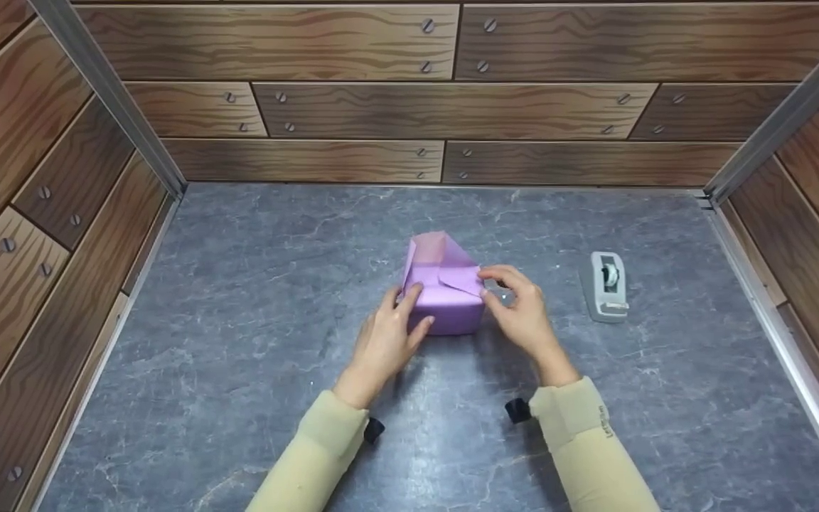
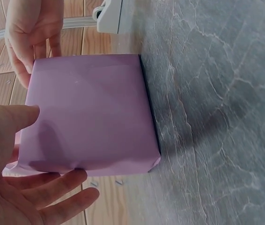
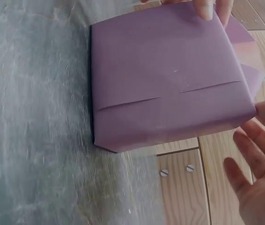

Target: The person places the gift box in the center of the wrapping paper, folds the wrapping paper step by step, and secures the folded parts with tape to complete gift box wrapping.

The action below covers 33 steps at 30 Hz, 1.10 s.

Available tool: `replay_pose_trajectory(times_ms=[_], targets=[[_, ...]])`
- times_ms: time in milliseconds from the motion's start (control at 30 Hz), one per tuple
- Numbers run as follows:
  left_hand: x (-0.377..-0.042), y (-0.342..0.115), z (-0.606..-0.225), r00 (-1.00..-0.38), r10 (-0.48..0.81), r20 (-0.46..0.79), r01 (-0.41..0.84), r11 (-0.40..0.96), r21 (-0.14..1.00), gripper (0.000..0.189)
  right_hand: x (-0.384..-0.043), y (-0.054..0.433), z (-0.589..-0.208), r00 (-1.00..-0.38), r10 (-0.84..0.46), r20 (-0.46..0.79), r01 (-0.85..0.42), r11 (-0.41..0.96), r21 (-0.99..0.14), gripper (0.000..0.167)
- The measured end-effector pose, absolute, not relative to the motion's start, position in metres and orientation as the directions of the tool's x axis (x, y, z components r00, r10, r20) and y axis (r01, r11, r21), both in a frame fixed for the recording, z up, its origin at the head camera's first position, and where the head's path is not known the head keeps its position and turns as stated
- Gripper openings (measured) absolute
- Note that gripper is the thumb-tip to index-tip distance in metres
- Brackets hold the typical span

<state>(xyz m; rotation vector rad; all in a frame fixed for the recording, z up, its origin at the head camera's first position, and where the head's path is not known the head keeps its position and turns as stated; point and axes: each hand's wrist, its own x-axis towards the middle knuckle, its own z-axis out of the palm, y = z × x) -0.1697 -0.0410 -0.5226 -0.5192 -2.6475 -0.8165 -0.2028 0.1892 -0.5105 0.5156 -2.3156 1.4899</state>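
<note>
A box wrapped in purple paper (image 1: 446,318) stands on the grey marbled surface between the hands. At its far end a loose paper flap (image 1: 431,247) sticks up, and a folded flap lies across the top. The left hand (image 1: 383,340) grips the box's left side, thumb on the near face (image 2: 90,103) and fingers along the side. With thumb and index finger, the right hand (image 1: 525,313) pinches the folded paper at the top right edge; its other fingers hang free of the box in the right wrist view. Two slit-like paper seams mark the side face (image 3: 165,61).
A pale grey tape dispenser (image 1: 600,307) with a roll in it stands to the right of the right hand. Wood-patterned panels (image 1: 352,110) wall the back and both sides, with metal rails (image 1: 783,313) along the surface's side edges.
</note>
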Motion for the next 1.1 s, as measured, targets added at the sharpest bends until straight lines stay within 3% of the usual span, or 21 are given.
replay_pose_trajectory(times_ms=[167,300,467,600,800,1100], targets=[[-0.171,-0.041,-0.523,-0.88,0.243,0.408,0.432,0.766,0.476,0.05,-0.202,0.187,-0.494,-0.951,-0.116,0.285,-0.305,0.239,-0.922,0.041],[-0.171,-0.042,-0.522,-0.885,0.242,0.397,0.425,0.768,0.479,0.05,-0.212,0.193,-0.498,-0.975,-0.179,0.129,-0.155,0.138,-0.978,0.056],[-0.171,-0.041,-0.523,-0.884,0.244,0.4,0.427,0.772,0.472,0.05,-0.224,0.198,-0.503,-0.973,-0.232,0.002,-0.04,0.158,-0.987,0.06],[-0.171,-0.041,-0.523,-0.88,0.247,0.407,0.432,0.772,0.465,0.049,-0.23,0.195,-0.498,-0.974,-0.224,-0.035,-0.016,0.218,-0.976,0.055],[-0.171,-0.04,-0.522,-0.883,0.245,0.4,0.425,0.779,0.46,0.049,-0.228,0.179,-0.473,-0.982,-0.186,0.016,-0.078,0.33,-0.941,0.035],[-0.17,-0.04,-0.521,-0.891,0.239,0.387,0.414,0.777,0.475,0.049,-0.253,0.18,-0.501,-0.993,-0.116,0.038,-0.071,0.297,-0.952,0.014]])
